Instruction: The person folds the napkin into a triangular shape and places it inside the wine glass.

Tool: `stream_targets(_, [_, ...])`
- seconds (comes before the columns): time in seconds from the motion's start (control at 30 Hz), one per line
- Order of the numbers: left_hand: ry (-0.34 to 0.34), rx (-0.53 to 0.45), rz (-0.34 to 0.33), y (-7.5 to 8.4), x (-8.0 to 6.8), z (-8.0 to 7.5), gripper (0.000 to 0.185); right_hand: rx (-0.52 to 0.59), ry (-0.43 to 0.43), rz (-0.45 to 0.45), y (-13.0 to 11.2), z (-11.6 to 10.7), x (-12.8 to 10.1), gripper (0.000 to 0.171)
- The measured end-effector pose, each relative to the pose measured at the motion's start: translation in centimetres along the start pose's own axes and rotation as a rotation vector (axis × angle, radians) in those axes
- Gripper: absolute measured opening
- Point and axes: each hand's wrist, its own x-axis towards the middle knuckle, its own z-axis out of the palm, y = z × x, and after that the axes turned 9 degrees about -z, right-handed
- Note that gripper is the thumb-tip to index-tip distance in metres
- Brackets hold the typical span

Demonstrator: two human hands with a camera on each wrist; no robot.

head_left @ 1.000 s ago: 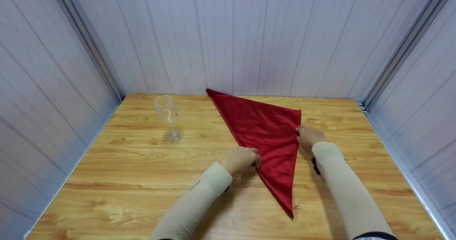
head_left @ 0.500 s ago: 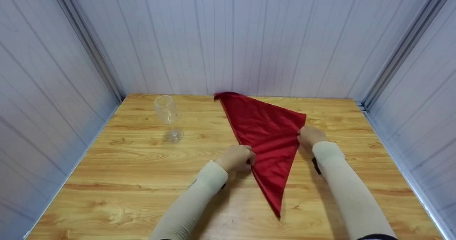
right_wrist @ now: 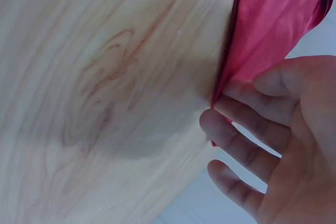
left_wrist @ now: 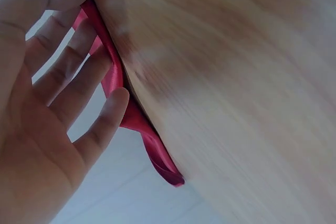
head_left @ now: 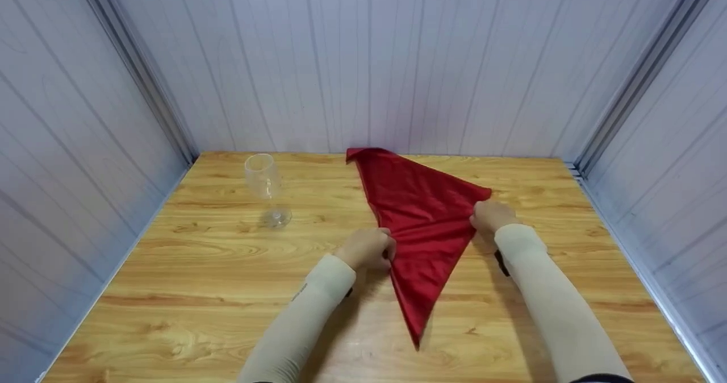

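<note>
Red satin cloth point(head_left: 423, 229), folded to a long triangle, lies on the table point(head_left: 199, 269) right of its middle. One tip touches the far edge by the back wall and is slightly crumpled; the narrow tip points toward the near edge.

Left hand point(head_left: 366, 248): at the cloth's left folded edge, about midway along it. The head view shows only a curled hand from above. The left wrist view shows more: fingers point(left_wrist: 68, 72) laid along the doubled edge of the cloth point(left_wrist: 142, 129), thumb above, pinching the fold.

Right hand point(head_left: 489, 217): at the cloth's right corner. The head view shows the knuckles over the corner. The right wrist view shows the fingertips point(right_wrist: 236, 103) meeting the cloth point(right_wrist: 273, 19) at its edge, thumb over them, gripping it where it meets the wood.

Both wrist views show only cloth edge, fingers and blurred wood grain; the cloth's whole outline is visible in the head view alone.

Clear wine glass point(head_left: 264, 188): upright, near the far left corner of the table, well apart from the cloth; seen in the head view only.

Pale panelled walls point(head_left: 397, 59) enclose the table on three sides.
</note>
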Motion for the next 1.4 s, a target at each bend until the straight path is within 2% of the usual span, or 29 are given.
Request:
stream_targets(0.47, [-0.026, -0.064, -0.056, -2.3, -0.3, -0.5, 0.009, 0.063, -0.039, 0.009, -0.3, -0.8, 0.4, 0.028])
stream_targets(0.6, [-0.004, -0.086, -0.065, -2.5, -0.5, -0.4, 0.009, 0.050, -0.025, -0.003, -0.4, -0.7, 0.4, 0.029])
stream_targets(0.77, [0.002, -0.091, -0.058, -2.2, -0.5, -0.1, 0.030, 0.067, 0.061, -0.047, 0.3, 0.1, 0.3, 0.033])
stream_targets(0.93, [-0.036, -0.055, -0.097, -1.4, -0.4, 0.0, 0.052, 0.127, 0.234, -0.038, 1.9, 1.7, -0.2, 0.013])
stream_targets(1.0, [-0.052, -0.042, -0.117, -1.2, -0.4, 0.0, 0.056, 0.135, 0.260, -0.027, 2.5, 2.2, -0.4, 0.026])
stream_targets(1.07, [-0.057, -0.033, -0.127, -1.0, -0.4, 0.0, 0.059, 0.138, 0.232, -0.014, 3.1, 2.5, -0.5, 0.043])
stream_targets(1.17, [-0.052, -0.021, -0.129, -0.8, -0.5, 0.1, 0.062, 0.141, 0.129, 0.013, 3.6, 2.8, -0.7, 0.056])
stream_targets(1.27, [-0.051, -0.002, -0.130, -0.7, -0.6, 0.1, 0.064, 0.151, 0.044, 0.039, 3.8, 2.8, -0.9, 0.061])
stream_targets(1.4, [-0.057, 0.017, -0.140, -0.6, -0.6, 0.0, 0.061, 0.138, 0.002, 0.054, 3.4, 2.4, -1.1, 0.061])
